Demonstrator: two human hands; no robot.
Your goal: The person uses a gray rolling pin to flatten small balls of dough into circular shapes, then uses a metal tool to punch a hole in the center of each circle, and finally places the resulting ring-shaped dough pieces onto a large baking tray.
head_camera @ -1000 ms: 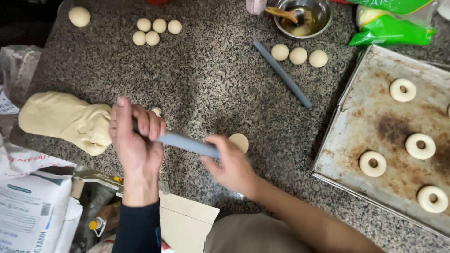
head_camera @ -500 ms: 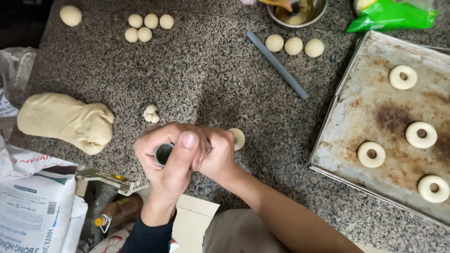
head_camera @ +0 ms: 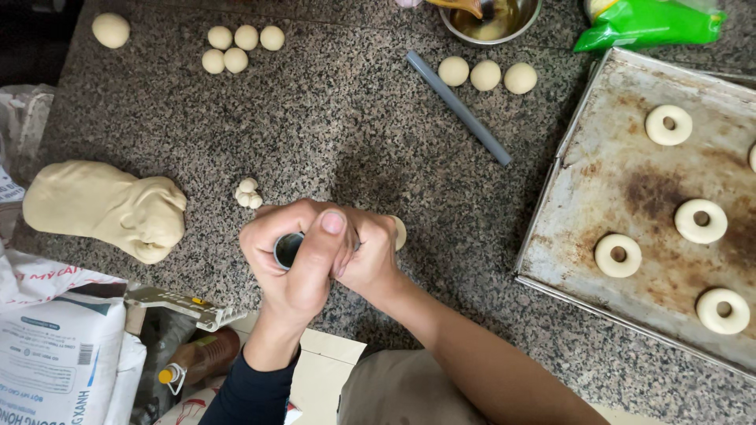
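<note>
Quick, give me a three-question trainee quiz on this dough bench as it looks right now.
1. True or false: the baking tray lies beside the right hand.
2. What do both hands grip together?
A. the grey rod
B. a small metal tube
C. the big dough lump
3. How many whole dough rings show on the tray?

Key
1. True.
2. B; the left hand wraps it, open end facing the camera.
3. Four whole rings; a fifth is cut off at the picture's edge.
</note>
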